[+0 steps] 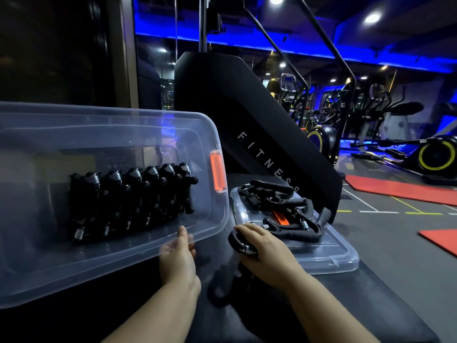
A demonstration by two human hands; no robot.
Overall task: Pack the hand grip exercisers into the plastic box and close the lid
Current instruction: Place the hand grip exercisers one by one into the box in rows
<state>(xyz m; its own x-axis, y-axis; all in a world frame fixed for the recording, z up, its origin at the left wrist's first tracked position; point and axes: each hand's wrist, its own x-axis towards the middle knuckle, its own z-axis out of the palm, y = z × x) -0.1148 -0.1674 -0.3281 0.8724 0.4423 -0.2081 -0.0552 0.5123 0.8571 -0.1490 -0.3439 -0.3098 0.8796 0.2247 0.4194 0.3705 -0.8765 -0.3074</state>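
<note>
so the left hand [178, 258] pinches the near rim of the box [138, 271], fingers blurry behind the plastic, row of grips [131, 201] packed inside, while the right hand [265, 246] just right of the box curls round another grip [234, 240], half hidden.

Black padded bench [346, 290] carrying a tipped clear plastic box [74, 268] at left, its lid [342, 258] at the right edge, and one hand grip exerciser [220, 295] between.
</note>
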